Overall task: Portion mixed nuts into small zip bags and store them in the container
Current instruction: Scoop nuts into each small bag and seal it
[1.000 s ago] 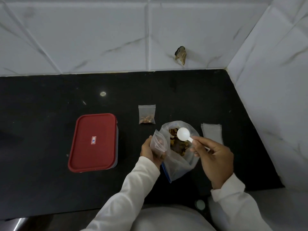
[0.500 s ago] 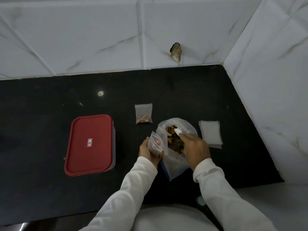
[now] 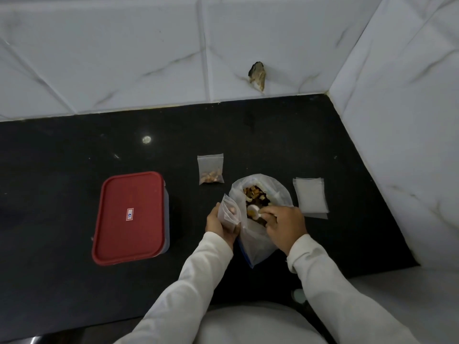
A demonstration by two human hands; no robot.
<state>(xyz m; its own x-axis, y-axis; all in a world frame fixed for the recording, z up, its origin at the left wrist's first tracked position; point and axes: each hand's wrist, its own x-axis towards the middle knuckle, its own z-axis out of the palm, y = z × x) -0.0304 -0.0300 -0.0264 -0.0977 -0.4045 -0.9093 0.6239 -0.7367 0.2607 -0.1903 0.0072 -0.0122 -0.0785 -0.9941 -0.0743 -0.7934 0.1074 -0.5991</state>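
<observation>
Your right hand reaches into the large clear plastic bag of mixed nuts, which stands open on the black stone countertop. Its fingers are curled round the handle of a white plastic scoop. The scoop's bowl sits low among the nuts, and your knuckles hide most of the handle.

Just left of that bag, touching its side, your left hand grips a small clear zip bag from below and holds it upright, mouth up, near the big bag's rim.

Behind the nut bag and slightly left, a filled small zip bag lies flat with nuts gathered at its near end. To the bag's right, close by, lies a stack of empty clear zip bags.

Well to the left of the bag sits the rectangular clear container with a red lid. The lid is on and covers its opening.

Far behind the bag rises the white marble-tiled wall, with a chipped hole in it.
</observation>
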